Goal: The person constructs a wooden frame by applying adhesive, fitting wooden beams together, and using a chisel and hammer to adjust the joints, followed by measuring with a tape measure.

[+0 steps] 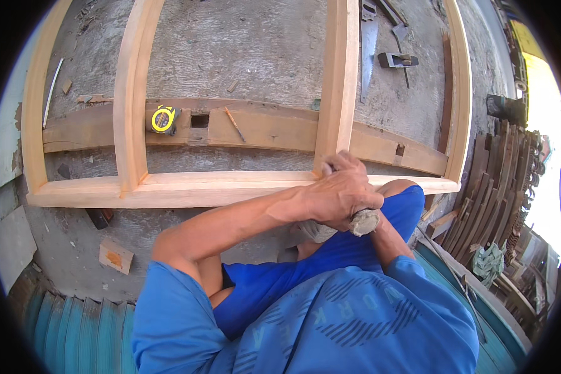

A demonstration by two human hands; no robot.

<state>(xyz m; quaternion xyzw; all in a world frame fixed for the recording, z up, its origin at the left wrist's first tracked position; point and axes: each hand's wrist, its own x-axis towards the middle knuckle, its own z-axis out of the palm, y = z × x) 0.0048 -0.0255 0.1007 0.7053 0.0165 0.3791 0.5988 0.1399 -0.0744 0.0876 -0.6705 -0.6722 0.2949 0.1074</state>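
Observation:
My left hand (340,194) reaches across from the left and is closed on a tool with a thick round handle (363,223). The handle's worn, frayed butt points toward me, and the rest of the tool is hidden under the hand. My right forearm (389,242) comes up from the lower right, its hand largely hidden behind the left, so its fingers cannot be told apart. Both hands are over the near rail (230,187) of a pale wooden frame, at the joint with an upright bar (338,81). My bent knee (397,187) rests against the rail.
Under the frame runs a darker beam (268,128) with square holes, bearing a yellow tape measure (163,119) and a thin brown stick (235,124). Beyond lie a handsaw (369,53) and a hand plane (397,60). Stacked boards (489,187) stand right; a wood block (116,257) lies left.

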